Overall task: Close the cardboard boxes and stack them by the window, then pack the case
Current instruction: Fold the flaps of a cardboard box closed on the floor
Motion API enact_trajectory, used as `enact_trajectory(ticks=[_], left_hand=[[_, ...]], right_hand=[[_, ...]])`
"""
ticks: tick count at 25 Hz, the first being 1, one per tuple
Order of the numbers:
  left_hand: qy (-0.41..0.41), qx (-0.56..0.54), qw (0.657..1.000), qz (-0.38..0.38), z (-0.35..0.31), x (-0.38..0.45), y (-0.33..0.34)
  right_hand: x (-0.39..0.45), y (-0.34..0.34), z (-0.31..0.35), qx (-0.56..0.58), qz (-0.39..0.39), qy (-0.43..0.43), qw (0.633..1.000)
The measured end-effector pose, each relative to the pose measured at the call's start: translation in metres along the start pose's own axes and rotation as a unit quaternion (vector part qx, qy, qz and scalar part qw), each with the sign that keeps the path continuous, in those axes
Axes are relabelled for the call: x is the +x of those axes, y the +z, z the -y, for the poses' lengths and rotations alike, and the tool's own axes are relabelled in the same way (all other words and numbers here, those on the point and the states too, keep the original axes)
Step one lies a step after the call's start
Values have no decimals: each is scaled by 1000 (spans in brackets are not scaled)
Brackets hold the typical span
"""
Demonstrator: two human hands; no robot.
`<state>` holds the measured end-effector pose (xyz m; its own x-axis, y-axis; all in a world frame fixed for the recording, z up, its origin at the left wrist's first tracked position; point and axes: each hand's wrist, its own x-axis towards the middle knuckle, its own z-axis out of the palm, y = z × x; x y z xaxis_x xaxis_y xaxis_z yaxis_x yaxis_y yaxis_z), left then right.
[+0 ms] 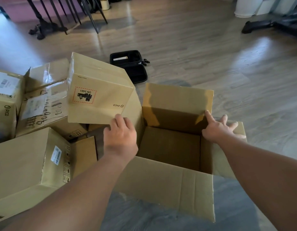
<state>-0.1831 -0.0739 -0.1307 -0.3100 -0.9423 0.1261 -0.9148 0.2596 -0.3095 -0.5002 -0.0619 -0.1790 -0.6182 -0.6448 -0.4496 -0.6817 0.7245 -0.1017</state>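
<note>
An open cardboard box point(169, 184) stands on the floor in front of me, and nothing shows inside it. Its far flap point(177, 95) stands upright and its near flap point(161, 185) hangs toward me. My left hand point(120, 135) curls its fingers over the left flap point(136, 104), beside a tilted closed box point(97, 90) with a UN 3481 label. My right hand point(217, 129) lies with fingers spread on the right flap point(241, 129), which is folded outward. Beyond the boxes, a black zip case point(129, 67) lies open on the floor.
Several more cardboard boxes point(27, 160) crowd the floor at my left, some of them open. Black chair and table legs point(61, 17) stand at the far left, with a black stand base point(254, 25) and white objects at the far right. Wood floor point(211, 55) stretches beyond.
</note>
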Motion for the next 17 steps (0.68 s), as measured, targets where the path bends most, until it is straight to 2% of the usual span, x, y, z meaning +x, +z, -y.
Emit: enact_trajectory(ticks=[3,6,9,11,14,17], left_hand=[[41,-31,999,-14,-22,-3,-3],[109,-70,991,-38,-35,-13,2],[154,-117,981,-22,-41,-19,10],[109,-167,980,24,-39,-17,18],[16,-205,966,155,-28,-12,33],[-33,-259,932,252,-20,-12,40]], right_hand=[[-8,5,-14,-21,-37,-14,999],[-14,4,-32,-5,-42,-3,999],[-23,1,-41,-31,-77,-28,996],[-31,-2,-41,-52,-119,-50,990],[-43,-11,-33,-71,-149,-64,984],[-53,-21,-14,-74,-192,-100,974]])
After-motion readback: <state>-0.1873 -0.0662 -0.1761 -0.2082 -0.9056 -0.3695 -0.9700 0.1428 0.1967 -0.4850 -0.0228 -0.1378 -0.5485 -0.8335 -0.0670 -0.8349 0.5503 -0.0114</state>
